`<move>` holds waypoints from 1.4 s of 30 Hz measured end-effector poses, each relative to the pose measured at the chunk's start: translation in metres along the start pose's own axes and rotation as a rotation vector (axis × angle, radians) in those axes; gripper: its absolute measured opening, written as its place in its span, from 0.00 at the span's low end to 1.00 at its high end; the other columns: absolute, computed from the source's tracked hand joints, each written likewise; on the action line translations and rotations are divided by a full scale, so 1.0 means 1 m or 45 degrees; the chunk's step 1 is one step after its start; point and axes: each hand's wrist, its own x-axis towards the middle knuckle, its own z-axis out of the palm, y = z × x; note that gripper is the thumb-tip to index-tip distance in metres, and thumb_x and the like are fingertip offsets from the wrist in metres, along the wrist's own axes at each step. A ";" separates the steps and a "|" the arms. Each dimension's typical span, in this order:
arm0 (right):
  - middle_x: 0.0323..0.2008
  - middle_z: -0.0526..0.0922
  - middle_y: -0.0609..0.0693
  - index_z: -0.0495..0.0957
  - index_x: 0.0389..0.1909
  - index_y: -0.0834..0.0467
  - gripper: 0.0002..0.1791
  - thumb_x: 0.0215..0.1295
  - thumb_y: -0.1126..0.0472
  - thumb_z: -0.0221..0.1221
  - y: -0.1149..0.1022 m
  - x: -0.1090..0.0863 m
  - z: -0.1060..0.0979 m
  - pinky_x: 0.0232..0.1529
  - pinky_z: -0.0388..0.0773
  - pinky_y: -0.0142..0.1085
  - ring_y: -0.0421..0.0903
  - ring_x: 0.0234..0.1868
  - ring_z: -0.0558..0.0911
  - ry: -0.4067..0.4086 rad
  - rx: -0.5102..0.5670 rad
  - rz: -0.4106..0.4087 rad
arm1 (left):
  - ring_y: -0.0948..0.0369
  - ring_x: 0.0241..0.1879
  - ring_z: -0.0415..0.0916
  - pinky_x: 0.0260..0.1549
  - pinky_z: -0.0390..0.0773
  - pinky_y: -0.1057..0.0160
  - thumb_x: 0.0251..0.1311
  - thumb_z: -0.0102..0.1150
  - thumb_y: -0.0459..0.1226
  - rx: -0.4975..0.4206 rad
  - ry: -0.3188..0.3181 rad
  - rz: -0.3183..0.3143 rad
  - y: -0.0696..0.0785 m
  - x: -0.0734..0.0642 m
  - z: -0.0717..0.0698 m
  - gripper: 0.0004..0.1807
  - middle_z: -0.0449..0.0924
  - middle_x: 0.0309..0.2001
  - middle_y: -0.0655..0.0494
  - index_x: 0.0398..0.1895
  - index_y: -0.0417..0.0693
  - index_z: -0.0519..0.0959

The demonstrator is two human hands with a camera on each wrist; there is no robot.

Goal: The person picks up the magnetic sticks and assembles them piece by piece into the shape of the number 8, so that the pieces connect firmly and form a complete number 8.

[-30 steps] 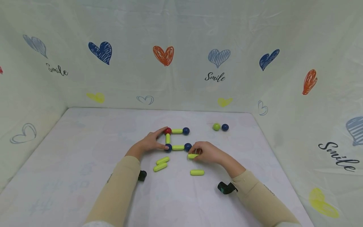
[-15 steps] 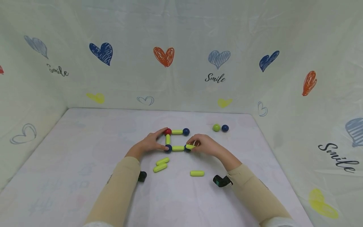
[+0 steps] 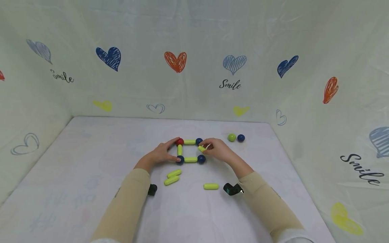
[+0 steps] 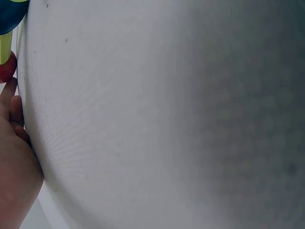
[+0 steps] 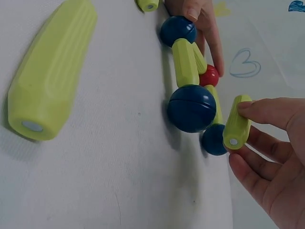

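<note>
Several yellow-green magnetic sticks and coloured balls form a frame on the table. My left hand point(image 3: 158, 154) lies at its left side, the straight index finger touching the red ball point(image 3: 180, 141) and the thumb resting on the near blue ball point(image 3: 180, 160). Between thumb and fingers, my right hand point(image 3: 219, 149) pinches a magnetic stick point(image 5: 237, 123), its metal end showing in the right wrist view. That stick is at the frame's right side, between the far blue ball point(image 3: 199, 141) and the near right blue ball point(image 3: 201, 159). The left wrist view catches mostly table.
Two loose sticks point(image 3: 172, 177) lie side by side in front of the frame. Another stick point(image 3: 211, 186) lies nearer the right sleeve. At the back right are a green ball point(image 3: 232, 137) and a blue ball point(image 3: 241, 137). A heart-printed cloth point(image 3: 194, 91) stands behind the table.
My right hand has moved away from me with the stick, passing over the near right blue ball to the frame's right side. The left hand stays at the frame.
</note>
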 end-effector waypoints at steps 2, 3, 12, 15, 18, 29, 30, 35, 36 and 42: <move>0.43 0.81 0.49 0.81 0.54 0.55 0.18 0.63 0.65 0.65 0.001 0.002 0.002 0.42 0.77 0.38 0.45 0.41 0.78 0.019 0.010 0.012 | 0.41 0.71 0.47 0.63 0.54 0.33 0.51 0.72 0.53 -0.001 -0.004 -0.003 0.000 -0.001 0.000 0.54 0.51 0.75 0.45 0.78 0.65 0.49; 0.43 0.81 0.49 0.81 0.54 0.55 0.18 0.63 0.65 0.64 0.002 0.004 0.003 0.42 0.78 0.38 0.45 0.41 0.78 0.030 0.011 0.013 | 0.41 0.71 0.47 0.63 0.55 0.33 0.51 0.72 0.53 0.004 -0.007 -0.001 0.000 -0.001 0.000 0.54 0.51 0.75 0.45 0.78 0.65 0.49; 0.44 0.82 0.51 0.81 0.54 0.58 0.17 0.64 0.65 0.63 0.009 0.012 0.010 0.41 0.78 0.38 0.46 0.41 0.79 0.114 0.044 -0.003 | 0.43 0.70 0.49 0.62 0.56 0.33 0.50 0.72 0.54 0.006 -0.011 -0.011 -0.001 -0.001 0.000 0.55 0.51 0.75 0.47 0.78 0.66 0.49; 0.42 0.82 0.52 0.80 0.54 0.58 0.18 0.63 0.64 0.65 0.011 0.014 0.014 0.40 0.78 0.37 0.46 0.41 0.80 0.145 0.071 0.024 | 0.43 0.70 0.49 0.62 0.56 0.33 0.51 0.72 0.54 0.008 -0.015 -0.016 -0.001 -0.001 0.000 0.55 0.51 0.75 0.47 0.78 0.66 0.48; 0.41 0.82 0.52 0.80 0.53 0.59 0.18 0.62 0.63 0.66 0.013 0.016 0.017 0.38 0.79 0.37 0.46 0.40 0.80 0.177 0.097 0.059 | 0.43 0.70 0.49 0.62 0.56 0.33 0.50 0.72 0.54 0.009 -0.015 -0.020 -0.001 -0.001 0.001 0.55 0.51 0.75 0.48 0.78 0.67 0.48; 0.36 0.80 0.51 0.79 0.50 0.60 0.18 0.60 0.61 0.68 0.015 0.019 0.023 0.36 0.78 0.37 0.47 0.39 0.80 0.257 0.140 0.145 | 0.42 0.70 0.49 0.63 0.55 0.33 0.51 0.72 0.54 0.003 -0.014 0.000 -0.001 0.001 0.000 0.55 0.51 0.75 0.47 0.78 0.66 0.48; 0.36 0.80 0.51 0.79 0.50 0.60 0.18 0.60 0.61 0.68 0.015 0.019 0.024 0.35 0.78 0.37 0.47 0.39 0.80 0.259 0.143 0.149 | 0.42 0.71 0.49 0.63 0.55 0.33 0.51 0.72 0.54 0.003 -0.014 0.001 -0.001 0.001 0.000 0.55 0.51 0.75 0.47 0.78 0.66 0.48; 0.34 0.79 0.50 0.79 0.49 0.60 0.17 0.59 0.61 0.68 0.014 0.021 0.026 0.34 0.76 0.36 0.46 0.37 0.79 0.259 0.165 0.177 | 0.42 0.71 0.48 0.63 0.54 0.33 0.51 0.71 0.54 0.017 -0.013 0.006 0.000 0.001 -0.001 0.55 0.50 0.75 0.46 0.78 0.64 0.48; 0.34 0.79 0.50 0.79 0.48 0.61 0.17 0.59 0.61 0.68 0.014 0.022 0.026 0.33 0.75 0.35 0.46 0.36 0.78 0.258 0.166 0.181 | 0.42 0.71 0.47 0.63 0.54 0.33 0.51 0.72 0.53 0.017 -0.013 0.003 0.000 0.001 -0.001 0.55 0.50 0.75 0.47 0.78 0.65 0.48; 0.33 0.78 0.50 0.79 0.49 0.61 0.17 0.59 0.61 0.68 0.013 0.023 0.028 0.33 0.74 0.35 0.46 0.34 0.77 0.247 0.173 0.217 | 0.42 0.71 0.48 0.63 0.55 0.33 0.51 0.72 0.53 0.015 -0.008 0.002 0.001 0.000 -0.001 0.54 0.51 0.75 0.47 0.78 0.65 0.49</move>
